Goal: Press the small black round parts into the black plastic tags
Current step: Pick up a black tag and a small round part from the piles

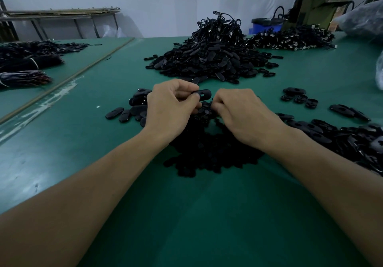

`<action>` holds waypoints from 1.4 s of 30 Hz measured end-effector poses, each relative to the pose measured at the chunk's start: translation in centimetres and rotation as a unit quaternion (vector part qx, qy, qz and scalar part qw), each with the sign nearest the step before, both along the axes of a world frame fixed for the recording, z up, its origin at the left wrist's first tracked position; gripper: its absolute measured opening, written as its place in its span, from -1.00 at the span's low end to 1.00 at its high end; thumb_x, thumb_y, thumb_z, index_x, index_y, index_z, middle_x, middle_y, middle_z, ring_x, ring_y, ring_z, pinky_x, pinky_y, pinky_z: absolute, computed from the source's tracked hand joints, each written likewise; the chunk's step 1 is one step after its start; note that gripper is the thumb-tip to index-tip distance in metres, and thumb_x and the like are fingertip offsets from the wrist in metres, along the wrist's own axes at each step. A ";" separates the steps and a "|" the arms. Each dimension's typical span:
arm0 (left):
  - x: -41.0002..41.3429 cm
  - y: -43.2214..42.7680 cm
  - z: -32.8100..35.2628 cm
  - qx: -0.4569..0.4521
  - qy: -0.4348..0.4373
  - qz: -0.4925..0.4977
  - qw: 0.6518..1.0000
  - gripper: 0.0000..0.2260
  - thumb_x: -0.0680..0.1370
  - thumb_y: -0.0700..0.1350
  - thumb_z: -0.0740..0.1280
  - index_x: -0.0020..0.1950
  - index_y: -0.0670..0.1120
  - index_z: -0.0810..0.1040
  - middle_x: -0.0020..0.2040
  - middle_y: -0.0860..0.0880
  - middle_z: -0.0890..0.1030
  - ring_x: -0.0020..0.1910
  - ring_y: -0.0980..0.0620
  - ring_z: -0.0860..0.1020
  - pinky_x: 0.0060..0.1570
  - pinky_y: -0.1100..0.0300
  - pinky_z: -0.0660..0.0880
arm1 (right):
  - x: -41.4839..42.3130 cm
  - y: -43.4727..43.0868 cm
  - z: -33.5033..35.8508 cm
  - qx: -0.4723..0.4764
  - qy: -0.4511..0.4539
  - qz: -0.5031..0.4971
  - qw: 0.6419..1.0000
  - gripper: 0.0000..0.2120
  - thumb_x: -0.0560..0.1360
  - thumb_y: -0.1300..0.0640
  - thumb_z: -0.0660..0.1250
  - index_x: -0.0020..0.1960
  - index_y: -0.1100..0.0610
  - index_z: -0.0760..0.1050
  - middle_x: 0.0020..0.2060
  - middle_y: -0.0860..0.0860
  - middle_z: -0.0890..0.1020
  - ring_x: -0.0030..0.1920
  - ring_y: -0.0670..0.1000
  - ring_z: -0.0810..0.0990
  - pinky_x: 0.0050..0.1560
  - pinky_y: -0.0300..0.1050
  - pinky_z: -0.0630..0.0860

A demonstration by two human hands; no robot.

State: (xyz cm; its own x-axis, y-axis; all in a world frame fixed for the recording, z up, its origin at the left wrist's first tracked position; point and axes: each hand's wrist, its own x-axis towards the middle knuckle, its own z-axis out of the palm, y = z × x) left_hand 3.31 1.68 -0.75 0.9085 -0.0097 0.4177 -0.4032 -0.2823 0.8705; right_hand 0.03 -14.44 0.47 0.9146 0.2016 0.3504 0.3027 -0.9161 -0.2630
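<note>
Bare forearms stretch over the green counter [207, 215]. The left hand [172, 109] pinches a black tag [204, 93] in curled fingers [182, 86], just above the heap of small round parts [207, 148]. The right hand [244, 113] curls its fingers down into that heap; whether they grasp a part, I cannot tell. A big pile of tags [211, 59] lies beyond.

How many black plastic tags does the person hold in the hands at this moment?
1. The left hand pinches one tag above the pile of round parts. The right hand touches that pile; anything in its curled fingers is hidden.
</note>
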 end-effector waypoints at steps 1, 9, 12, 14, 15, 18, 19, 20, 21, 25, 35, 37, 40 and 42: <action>0.0 0.0 0.0 0.001 0.000 -0.001 1.000 -0.89 0.52 -0.25 0.44 -0.07 -0.03 0.65 -0.28 0.03 0.72 -0.28 0.11 0.71 -0.15 0.20 0.66 | 0.1 -0.1 0.0 0.034 -0.005 0.000 0.999 -0.84 0.66 0.06 0.15 -0.04 0.07 0.45 -0.15 0.02 0.55 -0.12 0.09 0.53 -0.05 0.09 0.51; -0.1 0.1 0.1 0.006 -0.005 -0.008 1.000 -0.86 0.52 -0.26 0.45 -0.11 -0.01 0.65 -0.30 0.03 0.71 -0.29 0.08 0.71 -0.11 0.10 0.68 | -0.2 -0.2 0.2 0.133 -0.033 0.016 0.990 -0.79 0.58 0.20 0.27 0.12 0.08 0.64 -0.14 -0.10 0.67 -0.18 -0.14 0.55 -0.13 -0.53 0.36; -0.1 0.0 0.0 0.000 0.000 -0.007 1.000 -0.86 0.51 -0.27 0.45 -0.11 -0.02 0.65 -0.29 0.03 0.72 -0.28 0.07 0.71 -0.13 0.13 0.68 | -0.3 -0.2 0.1 0.109 -0.025 0.028 0.993 -0.76 0.56 0.24 0.28 0.11 0.08 0.67 -0.16 -0.11 0.65 -0.20 -0.17 0.54 -0.12 -0.56 0.34; 0.0 0.0 0.0 -0.006 0.003 -0.008 1.000 -0.86 0.52 -0.28 0.44 -0.10 -0.03 0.65 -0.30 0.02 0.71 -0.28 0.06 0.71 -0.15 0.14 0.68 | -0.3 -0.3 0.0 0.112 -0.020 0.029 0.993 -0.80 0.55 0.23 0.31 0.07 0.06 0.67 -0.20 -0.14 0.64 -0.21 -0.21 0.56 -0.15 -0.58 0.35; 0.0 0.1 0.0 -0.008 0.004 -0.009 1.000 -0.86 0.52 -0.28 0.44 -0.10 -0.03 0.65 -0.31 0.02 0.71 -0.28 0.06 0.71 -0.15 0.14 0.68 | -0.3 -0.3 0.0 0.115 -0.021 0.029 0.993 -0.82 0.54 0.22 0.33 0.05 0.05 0.67 -0.22 -0.15 0.64 -0.21 -0.26 0.56 -0.16 -0.57 0.35; 0.0 0.2 0.0 -0.004 0.001 -0.010 1.000 -0.86 0.52 -0.28 0.45 -0.10 -0.04 0.65 -0.31 0.02 0.71 -0.29 0.06 0.71 -0.14 0.13 0.68 | -0.2 -0.5 0.0 0.123 -0.028 0.032 0.992 -0.86 0.55 0.22 0.35 0.00 0.04 0.66 -0.27 -0.25 0.58 -0.24 -0.40 0.51 -0.17 -0.58 0.34; 0.0 0.2 0.0 -0.002 0.000 -0.012 1.000 -0.87 0.51 -0.28 0.45 -0.10 -0.04 0.65 -0.31 0.02 0.71 -0.29 0.06 0.71 -0.14 0.12 0.68 | -0.1 -0.5 0.0 0.127 -0.034 0.033 0.991 -0.85 0.55 0.23 0.35 0.00 0.05 0.67 -0.28 -0.28 0.56 -0.25 -0.44 0.50 -0.16 -0.59 0.33; 0.0 0.2 0.0 0.003 0.000 -0.014 1.000 -0.86 0.51 -0.27 0.45 -0.09 -0.03 0.65 -0.31 0.02 0.71 -0.29 0.06 0.71 -0.13 0.11 0.68 | -0.1 -0.5 -0.1 0.133 -0.043 0.033 0.990 -0.84 0.55 0.23 0.35 0.03 0.06 0.68 -0.27 -0.29 0.56 -0.25 -0.44 0.49 -0.15 -0.60 0.33; 0.0 0.1 -0.1 0.009 -0.001 -0.017 1.000 -0.86 0.51 -0.27 0.45 -0.10 -0.01 0.65 -0.30 0.03 0.71 -0.29 0.06 0.71 -0.11 0.10 0.68 | -0.1 -0.5 -0.1 0.140 -0.053 0.033 0.988 -0.82 0.56 0.23 0.35 0.08 0.06 0.67 -0.25 -0.26 0.57 -0.25 -0.43 0.49 -0.13 -0.60 0.33; -0.1 0.1 -0.2 0.025 -0.006 -0.036 0.999 -0.85 0.51 -0.26 0.45 -0.09 0.00 0.65 -0.28 0.02 0.72 -0.28 0.05 0.71 -0.10 0.04 0.68 | -0.2 -0.6 -0.1 0.209 -0.049 0.028 0.976 -0.81 0.57 0.17 0.38 0.15 -0.01 0.56 -0.24 -0.17 0.64 -0.18 -0.29 0.58 -0.13 -0.53 0.42; -0.2 -0.2 -0.2 0.022 -0.002 -0.080 0.997 -0.86 0.50 -0.28 0.46 -0.08 -0.04 0.66 -0.23 -0.04 0.73 -0.25 0.00 0.72 -0.07 -0.01 0.68 | -0.6 -0.4 0.2 0.251 -0.051 0.030 0.966 -0.84 0.51 0.23 0.43 -0.09 -0.03 0.66 -0.27 -0.17 0.66 -0.21 -0.28 0.60 -0.18 -0.51 0.43; -0.3 -0.2 -0.2 0.015 0.002 -0.087 0.996 -0.85 0.50 -0.30 0.46 -0.08 -0.05 0.66 -0.23 -0.05 0.73 -0.25 -0.01 0.72 -0.08 -0.02 0.68 | -0.6 -0.3 0.3 0.255 -0.056 0.026 0.965 -0.86 0.51 0.23 0.44 -0.08 -0.01 0.67 -0.27 -0.18 0.65 -0.19 -0.28 0.60 -0.18 -0.52 0.42; -0.4 -0.3 -0.1 0.006 0.006 -0.094 0.996 -0.84 0.50 -0.31 0.45 -0.09 -0.04 0.66 -0.23 -0.06 0.73 -0.24 -0.04 0.72 -0.08 -0.02 0.68 | -0.6 -0.2 0.3 0.251 -0.057 0.019 0.966 -0.86 0.51 0.22 0.43 -0.04 -0.02 0.63 -0.26 -0.19 0.63 -0.20 -0.29 0.60 -0.17 -0.50 0.45; -0.4 -0.3 -0.1 0.001 0.011 -0.096 0.995 -0.84 0.51 -0.31 0.45 -0.09 -0.04 0.65 -0.23 -0.06 0.73 -0.24 -0.04 0.72 -0.07 -0.02 0.68 | -0.6 -0.2 0.3 0.250 -0.053 0.016 0.967 -0.86 0.51 0.22 0.43 -0.04 -0.02 0.59 -0.24 -0.17 0.63 -0.18 -0.26 0.60 -0.16 -0.48 0.47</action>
State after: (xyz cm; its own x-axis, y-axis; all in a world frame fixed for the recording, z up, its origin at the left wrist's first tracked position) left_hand 2.88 1.38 -0.84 0.8990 -0.1848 0.3971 -0.4303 -0.2032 0.8795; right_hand -0.54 -14.65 0.77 0.8640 0.0099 0.5033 0.3787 -0.6716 -0.6369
